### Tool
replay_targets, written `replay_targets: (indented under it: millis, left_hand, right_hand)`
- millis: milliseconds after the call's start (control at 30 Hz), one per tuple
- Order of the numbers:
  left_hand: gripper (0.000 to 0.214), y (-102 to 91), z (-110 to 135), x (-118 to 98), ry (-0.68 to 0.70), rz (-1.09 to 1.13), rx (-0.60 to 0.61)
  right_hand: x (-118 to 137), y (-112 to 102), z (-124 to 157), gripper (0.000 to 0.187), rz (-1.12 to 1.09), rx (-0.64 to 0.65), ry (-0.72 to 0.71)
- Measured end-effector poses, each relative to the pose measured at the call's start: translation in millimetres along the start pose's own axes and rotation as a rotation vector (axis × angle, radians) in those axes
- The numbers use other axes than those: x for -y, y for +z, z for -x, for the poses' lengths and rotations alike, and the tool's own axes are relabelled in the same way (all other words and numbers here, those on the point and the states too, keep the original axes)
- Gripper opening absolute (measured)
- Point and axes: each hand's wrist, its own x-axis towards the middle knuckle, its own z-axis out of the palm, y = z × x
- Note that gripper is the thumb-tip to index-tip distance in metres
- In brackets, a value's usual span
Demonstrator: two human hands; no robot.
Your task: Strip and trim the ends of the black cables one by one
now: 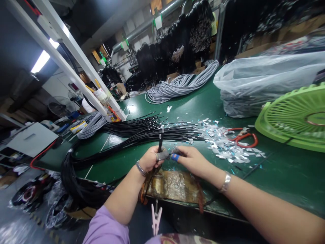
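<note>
My left hand (153, 158) is closed round a black cable (160, 144), whose upper part stands up out of the fist. Grey wrapping covers the left thumb. Just to its right, my right hand (189, 158) pinches close to the left thumb tip, with blue tape on a finger. What lies between its fingertips is too small to make out. Beyond both hands, a bundle of black cables (132, 139) lies with its ends pointing right. Scraps of silvery foil (228, 144) are scattered by those ends. Below my hands is a worn, tape-covered board (180, 184) at the table edge.
Red-handled pliers (245, 139) lie among the scraps. A green fan (299, 118) and a plastic-wrapped bundle (254, 86) stand on the right. Coiled grey cables (177, 88) lie at the back of the green table (286, 176). A white post (83, 74) rises on the left.
</note>
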Motion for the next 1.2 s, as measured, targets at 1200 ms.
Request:
replay_targets:
  millis: [1200]
  left_hand:
    - [0.044,-9.7,-4,8,0.123,0.157,-0.041]
  right_hand:
    - [-4,-10,-3,0.035,-0.221,-0.058,0.093]
